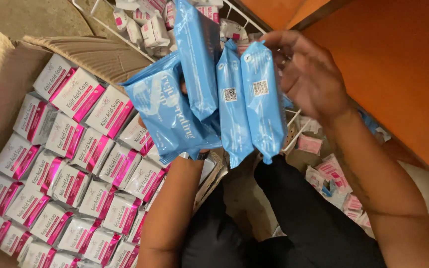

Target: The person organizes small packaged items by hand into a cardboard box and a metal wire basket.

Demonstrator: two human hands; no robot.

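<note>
Several light blue plastic packets (200, 94) are fanned out in front of me, held up above my lap. My left hand is almost wholly hidden behind the leftmost packets (167, 106); only its forearm (167, 213) shows, rising up to them. My right hand (306, 74) grips the two rightmost packets (261, 99) at their top right edge, fingers curled behind them. These two packets show small square code labels.
An open cardboard box (6, 69) at left is packed with rows of white and pink small cartons (70, 164). A white wire basket (140, 25) of small pink and white packs stands behind. More pink packs (331, 173) lie at right beside an orange wall (398, 64).
</note>
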